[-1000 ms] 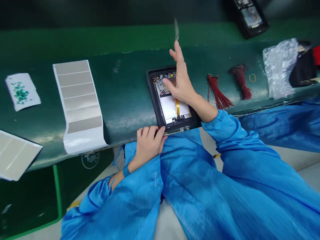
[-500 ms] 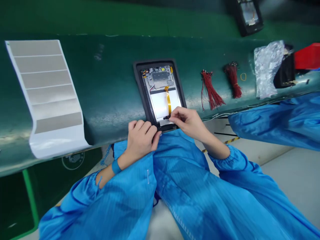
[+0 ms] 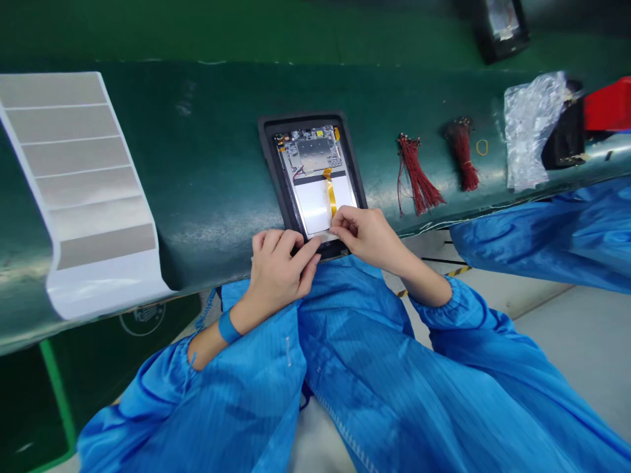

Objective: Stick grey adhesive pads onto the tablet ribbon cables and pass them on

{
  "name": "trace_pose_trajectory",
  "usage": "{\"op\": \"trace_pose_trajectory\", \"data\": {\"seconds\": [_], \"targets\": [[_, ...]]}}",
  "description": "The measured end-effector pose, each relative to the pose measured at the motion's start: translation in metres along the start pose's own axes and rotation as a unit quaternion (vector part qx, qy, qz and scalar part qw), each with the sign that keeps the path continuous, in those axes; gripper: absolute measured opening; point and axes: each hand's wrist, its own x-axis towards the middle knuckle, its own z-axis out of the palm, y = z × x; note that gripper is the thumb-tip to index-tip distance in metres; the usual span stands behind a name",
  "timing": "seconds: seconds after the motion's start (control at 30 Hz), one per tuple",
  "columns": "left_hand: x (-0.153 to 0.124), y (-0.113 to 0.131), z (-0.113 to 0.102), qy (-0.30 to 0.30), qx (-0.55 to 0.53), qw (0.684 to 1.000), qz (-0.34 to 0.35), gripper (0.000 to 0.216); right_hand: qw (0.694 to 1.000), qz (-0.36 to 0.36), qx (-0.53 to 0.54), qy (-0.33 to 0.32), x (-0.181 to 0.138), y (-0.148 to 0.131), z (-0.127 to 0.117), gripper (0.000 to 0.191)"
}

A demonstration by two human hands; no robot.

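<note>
An opened tablet (image 3: 311, 209) lies in a black padded tray (image 3: 273, 172) at the bench's front edge. Its circuit board (image 3: 315, 152) is at the far end, and an orange ribbon cable (image 3: 330, 190) runs down its pale panel. Along the near end lies a silver-grey strip (image 3: 323, 236). My right hand (image 3: 367, 238) pinches with thumb and forefinger at the strip's right part; the exact grip is partly hidden. My left hand (image 3: 279, 268) rests over the tray's near left corner, its forefinger stretched to the strip's left end and the other fingers loosely bent.
A sheet of grey labels (image 3: 83, 157) hangs over the bench edge at left. To the right are two bundles of red wires (image 3: 419, 177), a rubber band (image 3: 482, 148), clear plastic bags (image 3: 530, 131) and a red bin (image 3: 608, 108). Another person's blue sleeve (image 3: 537, 230) is at right.
My left forefinger has straightened from the tray edge onto the strip. My right hand has shifted slightly left and up, still pinching. The dark part near the strip is now mostly covered.
</note>
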Motion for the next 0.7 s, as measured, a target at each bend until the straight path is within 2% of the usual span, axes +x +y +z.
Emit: {"op": "trace_pose_trajectory", "data": {"seconds": [0.47,0.7], "targets": [[0.007,-0.002,0.001,-0.026,0.017,0.999,0.025,0.028,0.999,0.012,-0.028,-0.008,-0.001,-0.006,-0.001,0.015],[0.007,0.001,0.001,-0.022,0.025,0.999,0.030,0.029,0.992,0.020,-0.122,-0.005,-0.002,-0.009,0.009,0.011]]}}
